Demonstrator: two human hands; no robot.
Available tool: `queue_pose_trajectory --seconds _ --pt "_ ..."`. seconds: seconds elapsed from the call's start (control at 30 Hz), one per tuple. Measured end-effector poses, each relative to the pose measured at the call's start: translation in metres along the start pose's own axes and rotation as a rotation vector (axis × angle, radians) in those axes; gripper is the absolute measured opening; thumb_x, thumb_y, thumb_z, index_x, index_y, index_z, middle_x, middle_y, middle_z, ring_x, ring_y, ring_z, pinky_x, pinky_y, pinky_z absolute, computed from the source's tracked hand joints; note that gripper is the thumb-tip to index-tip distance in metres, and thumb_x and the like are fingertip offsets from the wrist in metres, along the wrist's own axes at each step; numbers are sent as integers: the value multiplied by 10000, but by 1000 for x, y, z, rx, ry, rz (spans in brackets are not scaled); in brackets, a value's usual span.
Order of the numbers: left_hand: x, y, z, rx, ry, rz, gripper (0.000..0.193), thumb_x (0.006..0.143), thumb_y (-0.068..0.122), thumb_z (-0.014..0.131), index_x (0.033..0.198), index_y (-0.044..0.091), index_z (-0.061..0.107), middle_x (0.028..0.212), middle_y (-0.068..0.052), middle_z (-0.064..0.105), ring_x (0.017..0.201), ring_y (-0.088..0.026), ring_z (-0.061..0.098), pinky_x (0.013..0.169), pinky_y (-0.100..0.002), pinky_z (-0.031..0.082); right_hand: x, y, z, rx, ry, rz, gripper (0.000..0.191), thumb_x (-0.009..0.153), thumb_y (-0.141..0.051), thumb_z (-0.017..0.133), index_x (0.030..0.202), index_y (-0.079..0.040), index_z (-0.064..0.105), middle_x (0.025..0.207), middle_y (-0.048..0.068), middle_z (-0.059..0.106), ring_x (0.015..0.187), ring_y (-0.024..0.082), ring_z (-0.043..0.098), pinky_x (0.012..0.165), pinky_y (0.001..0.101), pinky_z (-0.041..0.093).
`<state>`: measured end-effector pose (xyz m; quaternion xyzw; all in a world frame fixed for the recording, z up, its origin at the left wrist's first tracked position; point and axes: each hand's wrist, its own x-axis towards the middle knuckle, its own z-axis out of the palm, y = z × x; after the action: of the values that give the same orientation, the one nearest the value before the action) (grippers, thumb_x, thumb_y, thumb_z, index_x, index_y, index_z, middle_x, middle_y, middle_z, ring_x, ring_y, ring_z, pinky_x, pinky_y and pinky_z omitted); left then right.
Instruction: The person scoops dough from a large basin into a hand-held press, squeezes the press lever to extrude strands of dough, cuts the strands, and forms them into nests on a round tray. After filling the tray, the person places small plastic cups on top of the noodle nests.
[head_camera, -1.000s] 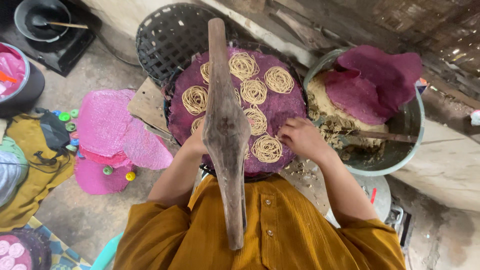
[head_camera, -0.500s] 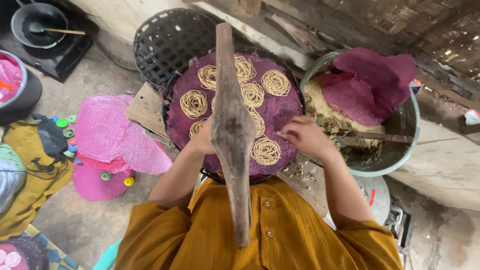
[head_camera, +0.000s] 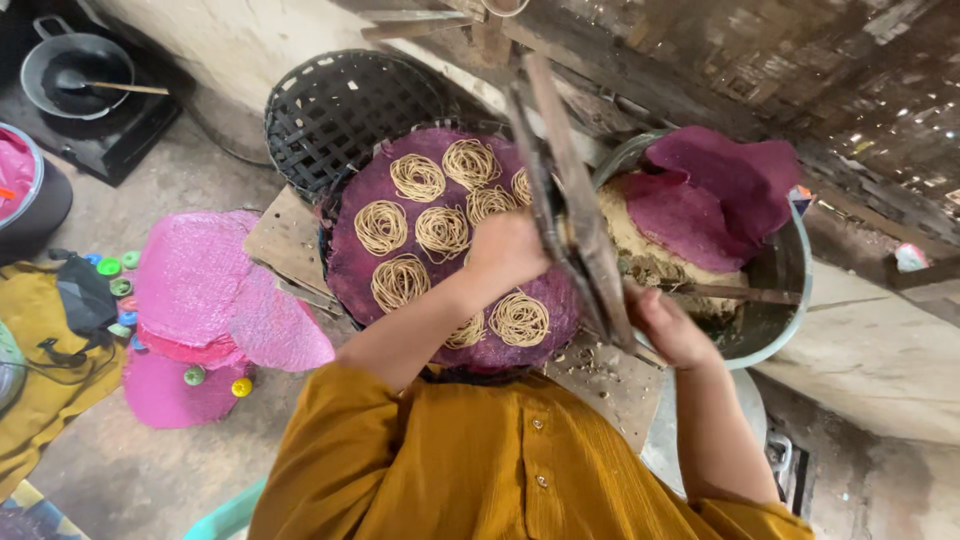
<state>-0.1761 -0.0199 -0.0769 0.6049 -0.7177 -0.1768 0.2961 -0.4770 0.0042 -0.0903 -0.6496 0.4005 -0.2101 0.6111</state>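
Head view, wooden press (head_camera: 572, 205): gripped mid-length by closed left hand (head_camera: 507, 250), supported underneath by right hand (head_camera: 668, 325), its grip partly hidden; best kept steady and level, clear of finished coils. Long, dark, weathered, two-handled, tilted above the purple mat (head_camera: 452, 250), beside the dough basin (head_camera: 790, 290). Noodle nests (head_camera: 441, 231): pale, round, set apart.
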Motion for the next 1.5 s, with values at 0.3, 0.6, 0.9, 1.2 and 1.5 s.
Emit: queue_pose_trajectory --seconds 0.3,0.6,0.9,1.2,1.5 --pt "122 -1 -46 -2190 -91 -281 773 894 631 342 1440 95 444 1143 -116 688 983 -275 684 967 -456 478 -27 -15 -21 318 -136 142 738 983 -675 346 1054 -9 656 824 68 715 585 163 659 488 295 537" --pt "137 -14 -27 -2302 -24 -291 795 976 737 272 1314 110 624 576 48 323 564 -182 362 671 -359 399 2 -31 -35 28 189 409 557 1026 -544 456 1001 -26 660 739 84 676 545 163 614 490 305 515" --pt "119 -9 -17 -2251 19 -379 719 991 712 335 1330 134 596 539 62 293 514 -154 319 622 -363 378 -18 -52 -44 -320 290 400 498 973 -483 547 900 -29 737 631 96 684 492 171 616 456 333 509" --pt "108 -5 -47 -2149 19 -184 840 925 783 343 1358 104 582 514 68 278 452 -146 278 560 -362 356 -39 -64 -20 -406 370 333 427 985 -378 607 913 19 749 582 67 634 484 152 590 469 318 471" --pt "120 3 -69 -2085 158 -91 857 964 791 365 1292 41 617 523 74 270 449 -133 258 501 -340 308 -27 -83 -20 -625 467 151 355 956 -328 668 1119 -22 744 591 41 647 487 119 585 461 310 481"
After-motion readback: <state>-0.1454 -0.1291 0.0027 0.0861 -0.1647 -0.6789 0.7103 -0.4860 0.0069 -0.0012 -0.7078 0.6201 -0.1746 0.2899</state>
